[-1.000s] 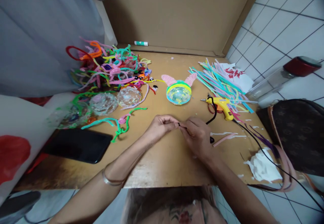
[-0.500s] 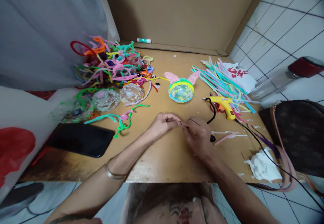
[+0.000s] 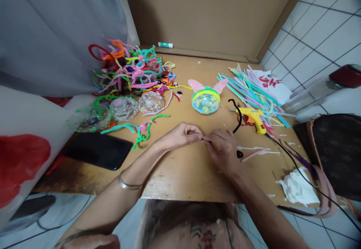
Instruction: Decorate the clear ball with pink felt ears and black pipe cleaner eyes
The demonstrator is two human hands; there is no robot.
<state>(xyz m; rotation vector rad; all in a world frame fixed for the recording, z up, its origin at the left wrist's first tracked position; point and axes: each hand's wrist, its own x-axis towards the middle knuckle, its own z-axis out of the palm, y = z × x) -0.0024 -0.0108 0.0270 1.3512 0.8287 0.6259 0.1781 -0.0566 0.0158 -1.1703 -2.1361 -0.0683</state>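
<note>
A black pipe cleaner [image 3: 240, 118] runs out past my right hand [image 3: 224, 147], which is closed around it. Its other end is pinched by the fingertips of my left hand [image 3: 184, 135], a finger's width from the right fingertips; most of that end is hidden. Beyond both hands sits a clear round dome [image 3: 206, 103] with a yellow and green band and a blue rim. Two pink fuzzy ears [image 3: 194, 85] stand up from it. Close to my right hand lie a small black oval piece [image 3: 239, 154] and a short pink strip [image 3: 254, 155].
A yellow glue gun [image 3: 252, 117] with a black cord lies at right, before a heap of pastel pipe cleaners [image 3: 251, 87]. At left are tangled pipe cleaners [image 3: 135, 68], clear domes [image 3: 151, 103] and a black phone [image 3: 97, 150]. Crumpled tissue [image 3: 299, 187] and a brown bag [image 3: 329, 155] sit right.
The view has shifted slightly, so the table items appear a little further right. Both hands keep their pinch, and the free end of the black pipe cleaner has swung a little upward.
</note>
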